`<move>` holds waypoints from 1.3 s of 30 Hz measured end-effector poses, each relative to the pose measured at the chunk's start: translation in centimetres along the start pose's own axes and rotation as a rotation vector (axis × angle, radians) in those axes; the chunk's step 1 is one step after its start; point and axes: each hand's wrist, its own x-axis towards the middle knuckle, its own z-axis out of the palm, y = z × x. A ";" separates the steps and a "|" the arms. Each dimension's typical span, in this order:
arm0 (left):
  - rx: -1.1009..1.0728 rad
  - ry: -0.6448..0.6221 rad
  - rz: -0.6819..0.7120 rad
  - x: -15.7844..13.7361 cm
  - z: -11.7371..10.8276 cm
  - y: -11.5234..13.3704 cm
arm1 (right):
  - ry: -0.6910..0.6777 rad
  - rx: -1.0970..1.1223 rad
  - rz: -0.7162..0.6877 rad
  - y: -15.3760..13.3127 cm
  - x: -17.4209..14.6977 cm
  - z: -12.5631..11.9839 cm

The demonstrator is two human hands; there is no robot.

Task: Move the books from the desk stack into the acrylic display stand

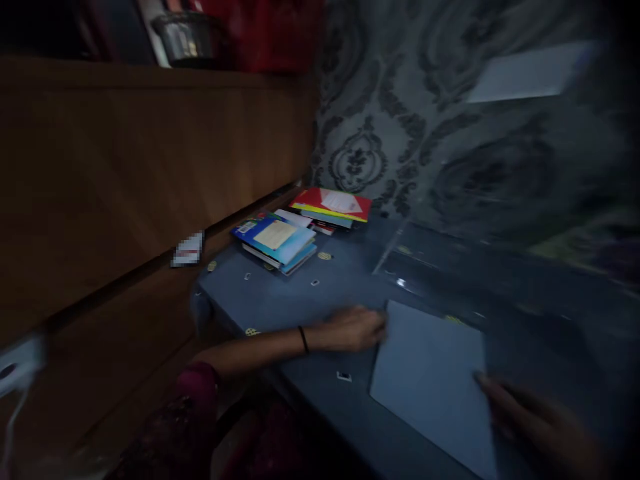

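On the blue-grey table [295,303], I see a pale rectangular sheet [433,383] lying near right. The left hand [357,328], fingers curled, is at its left edge; the right hand [530,415] is at its right edge. Blur keeps me from telling whether either grips it. Books [277,239] lie stacked far left.

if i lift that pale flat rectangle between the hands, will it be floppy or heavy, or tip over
The pale rectangle looks thin, so it is probably light for its size. Being thin and broad, it may flex, though blur hides whether it is one sheet or several. Lying flat on the table, it seems unlikely to tip.
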 end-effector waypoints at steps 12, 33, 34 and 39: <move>0.278 0.058 0.130 2.3 1.2 -1.5 | 0.117 -0.194 0.033 -2.8 -2.4 0.8; 0.272 0.192 0.238 2.9 1.6 -1.8 | -0.080 -0.369 -0.539 -6.6 2.6 7.1; 0.277 0.191 0.245 2.9 1.6 -1.8 | -0.067 -0.377 -0.535 -6.3 2.6 6.9; 0.280 0.201 0.244 2.9 1.8 -1.9 | -0.016 -0.381 -0.474 -3.4 2.1 4.2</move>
